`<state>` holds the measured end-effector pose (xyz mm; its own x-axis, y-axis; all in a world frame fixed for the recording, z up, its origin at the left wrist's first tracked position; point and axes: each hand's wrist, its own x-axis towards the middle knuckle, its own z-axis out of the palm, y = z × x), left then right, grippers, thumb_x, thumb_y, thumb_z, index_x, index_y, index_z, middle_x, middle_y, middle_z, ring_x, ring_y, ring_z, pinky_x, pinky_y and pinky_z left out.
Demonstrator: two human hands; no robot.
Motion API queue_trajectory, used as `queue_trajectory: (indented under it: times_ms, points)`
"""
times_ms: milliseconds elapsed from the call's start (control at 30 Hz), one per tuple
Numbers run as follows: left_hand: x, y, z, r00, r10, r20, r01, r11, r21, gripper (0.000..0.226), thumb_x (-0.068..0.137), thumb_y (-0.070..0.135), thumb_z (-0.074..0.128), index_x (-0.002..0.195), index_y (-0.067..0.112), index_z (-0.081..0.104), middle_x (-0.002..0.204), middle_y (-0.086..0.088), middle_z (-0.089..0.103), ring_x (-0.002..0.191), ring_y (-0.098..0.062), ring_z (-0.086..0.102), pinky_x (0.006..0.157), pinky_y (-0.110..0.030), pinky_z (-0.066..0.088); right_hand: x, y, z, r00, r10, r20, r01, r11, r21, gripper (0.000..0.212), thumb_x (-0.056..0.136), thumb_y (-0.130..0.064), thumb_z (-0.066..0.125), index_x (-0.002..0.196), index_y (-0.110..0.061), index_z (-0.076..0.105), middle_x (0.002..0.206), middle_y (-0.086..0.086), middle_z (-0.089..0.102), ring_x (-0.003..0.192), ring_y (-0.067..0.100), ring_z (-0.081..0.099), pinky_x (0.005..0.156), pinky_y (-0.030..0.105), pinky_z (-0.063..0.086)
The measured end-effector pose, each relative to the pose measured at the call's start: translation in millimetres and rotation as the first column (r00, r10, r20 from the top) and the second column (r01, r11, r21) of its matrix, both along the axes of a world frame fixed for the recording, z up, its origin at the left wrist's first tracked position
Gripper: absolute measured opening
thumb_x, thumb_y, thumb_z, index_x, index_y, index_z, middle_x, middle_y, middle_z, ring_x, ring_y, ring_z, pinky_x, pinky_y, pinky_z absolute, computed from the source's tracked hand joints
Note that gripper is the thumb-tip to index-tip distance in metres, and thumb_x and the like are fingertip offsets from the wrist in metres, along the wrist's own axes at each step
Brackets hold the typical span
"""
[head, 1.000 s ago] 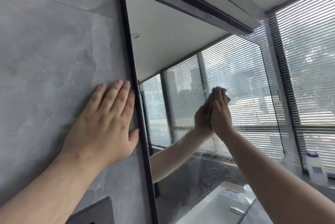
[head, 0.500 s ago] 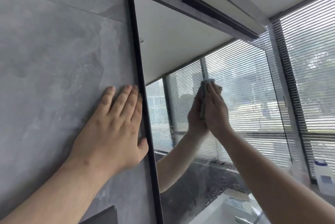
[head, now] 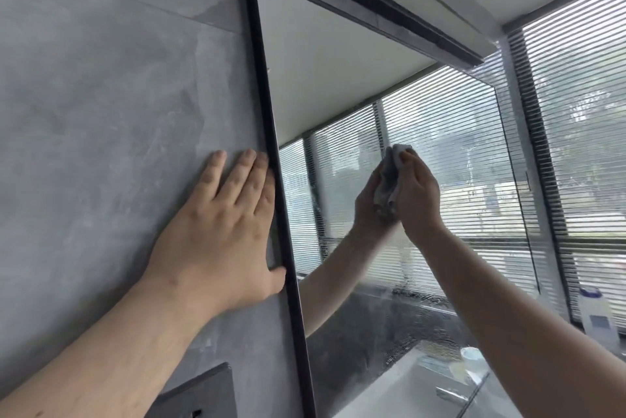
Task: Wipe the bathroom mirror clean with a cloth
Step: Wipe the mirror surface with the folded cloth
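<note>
A tall black-framed mirror hangs on a grey wall and reflects blinds, a ceiling and my own arm. My right hand presses a small grey cloth flat against the glass at mid-height, fingers pointing up; most of the cloth is hidden between palm and glass. My left hand lies flat on the wall beside the mirror's left frame edge, fingers spread, thumb touching the frame. Wet smears and droplets cover the lower glass.
A dark light bar runs above the mirror. Window blinds fill the right side. A white bottle stands on the sill at lower right. A grey wall plate sits below my left forearm.
My right hand with the cloth has slid leftward and slightly up across the glass. My left hand has stayed on the wall by the frame; the camera has shifted.
</note>
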<state>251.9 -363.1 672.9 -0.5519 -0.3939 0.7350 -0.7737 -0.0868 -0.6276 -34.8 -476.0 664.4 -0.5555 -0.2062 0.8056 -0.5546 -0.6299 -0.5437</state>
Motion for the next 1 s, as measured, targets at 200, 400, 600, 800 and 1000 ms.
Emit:
queue_trajectory:
  times_ms: [200, 400, 600, 800, 1000]
  points:
    - [1, 2, 5, 0.999, -0.037, -0.007, 0.038, 0.996, 0.080, 0.131, 0.063, 0.089, 0.038, 0.147, -0.007, 0.007, 0.161, -0.025, 0.014, 0.151, -0.036, 0.012, 0.120, -0.058, 0.005, 105, 25, -22, 0.934, 0.100, -0.344, -0.194, 0.948, -0.252, 0.046, 0.104, -0.020, 0.044, 0.148, -0.011, 0.041, 0.157, 0.014, 0.037, 0.148, 0.026, 0.031, 0.122, 0.046, 0.026]
    - [2, -1, 4, 0.999, -0.048, -0.016, 0.050, 0.993, 0.108, 0.123, 0.064, 0.085, 0.037, 0.151, -0.002, 0.026, 0.160, -0.021, 0.022, 0.151, -0.033, 0.017, 0.121, -0.055, 0.007, 119, 50, -109, 0.701, -0.026, -0.713, -0.200, 0.952, -0.230, 0.046, 0.096, -0.002, 0.046, 0.140, 0.005, 0.047, 0.152, 0.022, 0.041, 0.145, 0.034, 0.035, 0.118, 0.052, 0.029]
    - [3, -3, 2, 0.999, -0.048, -0.017, 0.049, 0.998, 0.050, 0.127, 0.064, 0.090, 0.039, 0.153, 0.000, 0.020, 0.163, -0.018, 0.015, 0.152, -0.030, 0.009, 0.122, -0.053, 0.001, 109, 48, -117, 0.660, -0.047, -0.750, -0.200, 0.951, -0.236, 0.046, 0.096, -0.003, 0.045, 0.141, 0.005, 0.046, 0.153, 0.021, 0.041, 0.145, 0.035, 0.035, 0.119, 0.051, 0.029]
    - [4, -3, 2, 0.998, -0.064, -0.025, 0.065, 0.996, 0.065, 0.131, 0.061, 0.092, 0.044, 0.152, -0.001, 0.026, 0.162, -0.018, 0.019, 0.152, -0.030, 0.013, 0.122, -0.052, 0.003, 116, 41, -12, 0.826, -0.070, -0.559, -0.117, 0.950, -0.290, 0.046, 0.100, -0.014, 0.037, 0.143, 0.000, 0.046, 0.153, 0.005, 0.033, 0.149, -0.003, 0.014, 0.124, 0.039, 0.019]
    - [3, -2, 1, 0.998, -0.042, -0.038, 0.044, 0.997, 0.064, 0.134, 0.060, 0.094, 0.043, 0.153, 0.000, 0.023, 0.162, -0.018, 0.019, 0.152, -0.030, 0.013, 0.122, -0.052, 0.002, 126, 45, -64, 0.833, -0.034, -0.552, -0.118, 0.964, -0.238, 0.046, 0.102, -0.013, 0.038, 0.146, -0.003, 0.038, 0.156, 0.008, 0.030, 0.151, 0.009, 0.017, 0.124, 0.038, 0.018]
